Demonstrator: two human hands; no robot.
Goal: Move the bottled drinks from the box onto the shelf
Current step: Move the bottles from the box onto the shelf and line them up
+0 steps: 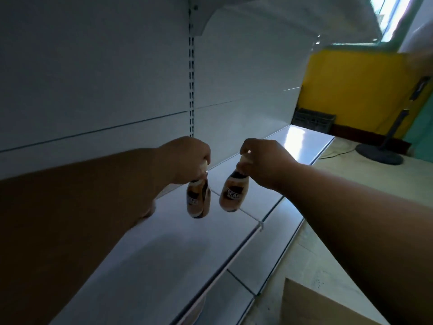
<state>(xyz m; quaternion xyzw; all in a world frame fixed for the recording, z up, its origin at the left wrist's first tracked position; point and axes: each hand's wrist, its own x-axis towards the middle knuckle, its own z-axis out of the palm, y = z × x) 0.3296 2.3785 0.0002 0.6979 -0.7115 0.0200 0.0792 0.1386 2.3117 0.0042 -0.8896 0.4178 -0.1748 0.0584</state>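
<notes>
Your left hand (185,158) pinches one bottle (198,199) by its cap; your right hand (262,160) pinches another bottle (230,195). Both hang below your fingers, just above the shelf (164,249).

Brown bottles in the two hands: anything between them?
Nothing. In the head view only bare white metal shelf shows between the left brown bottle and right brown bottle.
</notes>
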